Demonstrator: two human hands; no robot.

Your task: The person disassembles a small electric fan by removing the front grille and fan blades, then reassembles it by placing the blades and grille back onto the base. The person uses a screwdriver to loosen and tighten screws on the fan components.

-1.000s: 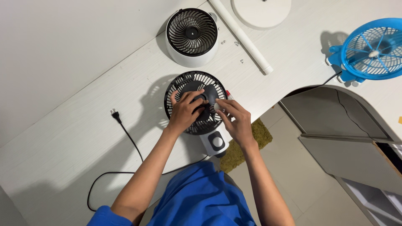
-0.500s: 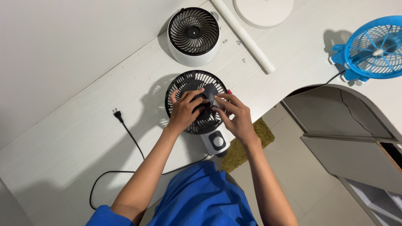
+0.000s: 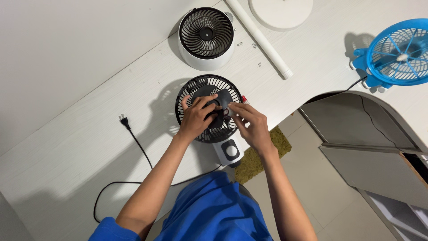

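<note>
My only view came from the head camera, looking steeply down and close over the white table (image 3: 89, 147), both forearms rising from the frame's bottom.

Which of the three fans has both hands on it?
The black-grilled fan nearest the person, under the left hand and right hand; the white fan and blue fan stand untouched.

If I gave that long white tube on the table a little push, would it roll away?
Probably yes: the white tube looks round and smooth, lying flat on the white table, so it could roll sideways. It seems stiff, since it lies perfectly straight.
</note>
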